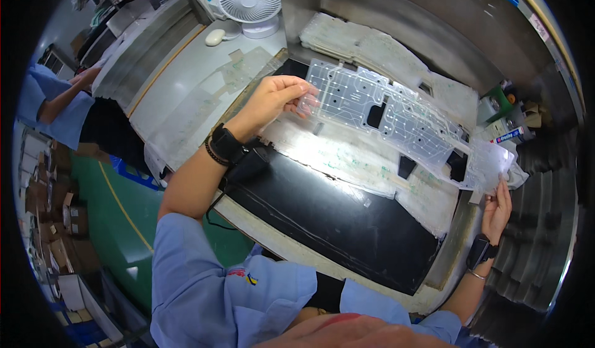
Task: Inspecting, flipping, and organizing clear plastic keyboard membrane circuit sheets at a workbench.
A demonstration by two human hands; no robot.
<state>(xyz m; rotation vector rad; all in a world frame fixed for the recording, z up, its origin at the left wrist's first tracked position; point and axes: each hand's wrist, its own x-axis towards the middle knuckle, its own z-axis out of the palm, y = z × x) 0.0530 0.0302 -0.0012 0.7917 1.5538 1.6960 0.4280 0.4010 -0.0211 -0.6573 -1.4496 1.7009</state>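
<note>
We hold long transparent plastic sheet with white circuit lines (352, 98) above flat whitish sheets (319, 153) on black board (347, 224): bare left hand (282, 97) pinches left end, thumb against fingers; bare right hand (497, 208) has fingertips closed on right end

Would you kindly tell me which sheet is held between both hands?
The white-patterned clear sheet, its ends in the left hand and right hand; the pale sheets lie unheld.
</note>
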